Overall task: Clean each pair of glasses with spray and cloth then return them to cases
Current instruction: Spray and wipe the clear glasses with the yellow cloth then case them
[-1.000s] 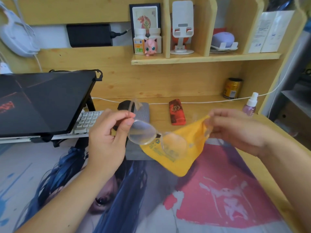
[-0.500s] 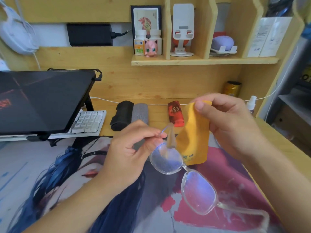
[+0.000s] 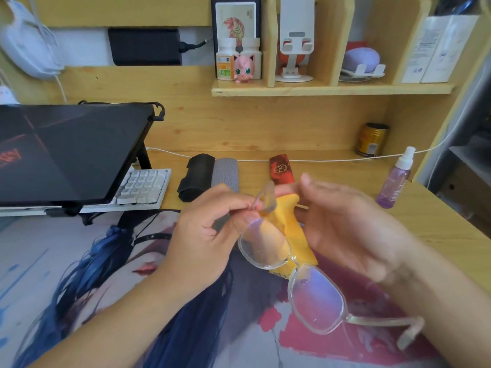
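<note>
My left hand (image 3: 207, 237) pinches the clear-framed glasses (image 3: 292, 274) at the hinge by the upper lens, holding them above the desk mat. The second lens and one temple arm point down to the right. My right hand (image 3: 353, 229) holds a yellow cloth (image 3: 288, 227) between thumb and fingers just behind the upper lens. A black case (image 3: 195, 176), a grey case (image 3: 227, 171) and a red case (image 3: 281, 168) lie side by side at the back of the desk. The purple spray bottle (image 3: 396, 181) stands at the right.
A laptop on a stand (image 3: 66, 155) over a white keyboard (image 3: 143, 187) fills the left. A printed desk mat (image 3: 79, 274) covers the front. A gold can (image 3: 372, 139) stands at the back right; a white cable (image 3: 318, 160) runs along the back wall. Shelves hang above.
The glasses have swung from level to slanting down toward the right. My right hand with the yellow cloth has come down behind the upper lens, close to my left hand.
</note>
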